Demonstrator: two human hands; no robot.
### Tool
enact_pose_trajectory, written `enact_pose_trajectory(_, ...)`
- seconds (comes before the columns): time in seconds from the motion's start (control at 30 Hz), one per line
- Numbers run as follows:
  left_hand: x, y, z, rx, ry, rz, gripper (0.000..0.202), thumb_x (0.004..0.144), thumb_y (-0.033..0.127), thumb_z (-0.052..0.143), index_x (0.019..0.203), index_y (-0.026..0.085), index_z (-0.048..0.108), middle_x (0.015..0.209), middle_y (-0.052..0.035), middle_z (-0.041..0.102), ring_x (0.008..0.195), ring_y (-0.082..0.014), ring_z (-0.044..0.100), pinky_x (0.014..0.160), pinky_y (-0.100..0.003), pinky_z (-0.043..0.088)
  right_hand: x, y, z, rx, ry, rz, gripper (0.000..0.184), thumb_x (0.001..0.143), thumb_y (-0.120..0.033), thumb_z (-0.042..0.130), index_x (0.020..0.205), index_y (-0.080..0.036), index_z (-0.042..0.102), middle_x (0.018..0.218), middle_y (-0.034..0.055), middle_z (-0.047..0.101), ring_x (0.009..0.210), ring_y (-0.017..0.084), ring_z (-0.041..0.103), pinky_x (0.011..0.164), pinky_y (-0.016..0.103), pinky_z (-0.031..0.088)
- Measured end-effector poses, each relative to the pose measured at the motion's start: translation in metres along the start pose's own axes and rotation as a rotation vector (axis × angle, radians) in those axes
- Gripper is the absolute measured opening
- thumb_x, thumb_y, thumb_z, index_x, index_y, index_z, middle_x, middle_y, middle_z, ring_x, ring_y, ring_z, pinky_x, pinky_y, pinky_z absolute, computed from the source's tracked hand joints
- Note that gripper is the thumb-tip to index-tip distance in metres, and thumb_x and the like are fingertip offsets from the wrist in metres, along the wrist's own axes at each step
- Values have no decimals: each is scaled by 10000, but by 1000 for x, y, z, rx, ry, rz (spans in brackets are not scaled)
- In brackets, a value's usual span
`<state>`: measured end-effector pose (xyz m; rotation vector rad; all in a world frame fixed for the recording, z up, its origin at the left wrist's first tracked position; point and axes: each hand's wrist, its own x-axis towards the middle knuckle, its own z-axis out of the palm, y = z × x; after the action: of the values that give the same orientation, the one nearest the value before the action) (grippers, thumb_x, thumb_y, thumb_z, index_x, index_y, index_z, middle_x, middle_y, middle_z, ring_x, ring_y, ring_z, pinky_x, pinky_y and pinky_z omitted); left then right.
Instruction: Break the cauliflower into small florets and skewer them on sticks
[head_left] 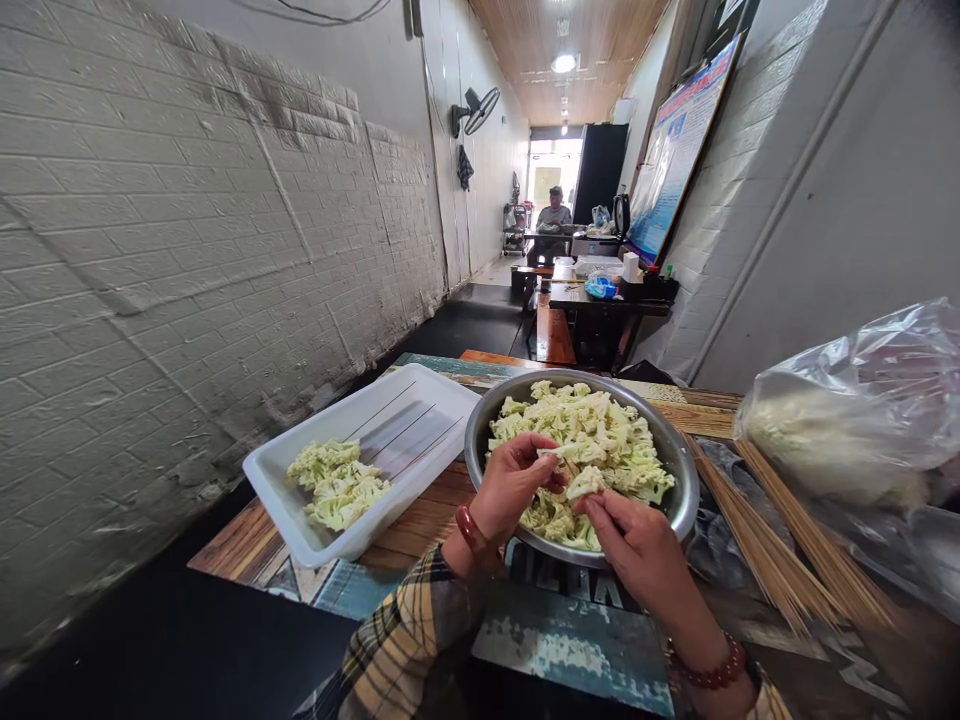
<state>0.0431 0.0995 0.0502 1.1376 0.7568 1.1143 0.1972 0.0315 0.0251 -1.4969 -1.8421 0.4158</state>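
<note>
Plaid sleeves [409, 625] lead to two bare hands held close together above a wide metal bowl [685, 490] full of cut cauliflower [645, 455]. Curled inward, the left hand [517, 488] has its thumb and fingertips drawn together on a pale piece [571, 453] of cauliflower; whether it also grips a stick is too small to tell. The right hand [626, 535] pinches a small floret [586, 483] between thumb and fingers, just beside the left fingertips. Below and around both hands lies the loose cauliflower, filling the bowl on a patterned wooden table [420, 500]. Left of the bowl, a white tray [261, 480] carries floret clusters [337, 485] with thin skewers [397, 430] extending from them. To the right lie bundled sticks [757, 535], near a clear plastic bag [862, 400].
</note>
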Motion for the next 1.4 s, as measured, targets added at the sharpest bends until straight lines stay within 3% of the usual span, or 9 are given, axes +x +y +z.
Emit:
enact_pose_trajectory(0.2,-2,2,1,33,39,53,200,691,264,687,787,143,560,646,35,568,538,-101,609,548,-213,468,0,1,0,-7,0,-13,372,954,-385,362,755,-200,615,704,23,665,673,171,625,648,274,415)
enact_pose_trajectory(0.4,-3,2,0,35,7,43,195,692,277,687,763,142,566,587,38,550,521,-105,593,543,-218,456,-2,4,2,-9,31,-12,373,956,-389,367,774,-199,630,680,20,657,658,174,628,639,276,419)
enact_pose_trajectory(0.7,-3,-4,-2,31,96,110,169,685,240,670,799,165,570,681,29,564,606,-107,594,603,-231,475,-4,8,4,-22,24,-50,373,959,-383,365,777,-211,641,754,29,695,715,171,660,681,267,452)
enact_pose_trajectory(0.97,0,-11,-7,233,78,257,149,706,201,646,846,173,603,859,-14,577,668,-96,513,614,-208,466,-3,7,4,-28,33,-39,374,951,-380,371,709,-219,606,786,43,709,738,178,667,681,267,471)
enact_pose_trajectory(1.27,-5,2,-1,84,47,191,278,718,193,629,992,183,585,957,-24,587,745,-113,579,691,-242,504,-2,4,4,-35,12,-5,355,952,-381,367,751,-212,606,704,25,677,676,180,649,635,277,438)
enact_pose_trajectory(1.4,-5,3,0,102,61,129,238,717,212,631,948,159,608,842,-4,584,669,-100,595,665,-232,485,-2,2,2,-40,0,-5,351,954,-377,364,755,-213,603,695,19,665,667,174,641,627,273,428)
